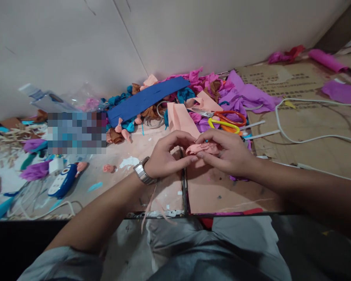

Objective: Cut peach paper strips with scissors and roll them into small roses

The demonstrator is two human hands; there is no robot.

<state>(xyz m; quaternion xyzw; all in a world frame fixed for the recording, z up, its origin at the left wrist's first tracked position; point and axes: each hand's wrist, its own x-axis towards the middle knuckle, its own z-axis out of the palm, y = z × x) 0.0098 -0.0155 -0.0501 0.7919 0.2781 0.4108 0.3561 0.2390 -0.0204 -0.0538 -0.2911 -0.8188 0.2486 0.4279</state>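
Note:
Between my two hands is a crumpled piece of peach crepe paper (203, 148), held just above the table near the gap between two boards. My left hand (172, 154), with a metal watch on its wrist, pinches the paper's left end between thumb and fingers. The fingers of my right hand (228, 150) are closed around its right part, hiding some of it. Right behind the hands lie scissors (226, 119) with red and yellow handles. Flat strips of peach crepe paper (181, 117) rest just beyond my fingertips.
A blue paper strip (149, 99) tops a pile of coloured crepe scraps along the wall. At left lie a blue and white remote (62, 181) and small twisted peach pieces (109, 168). A white cable (304, 140) crosses the cardboard (310, 121) at right.

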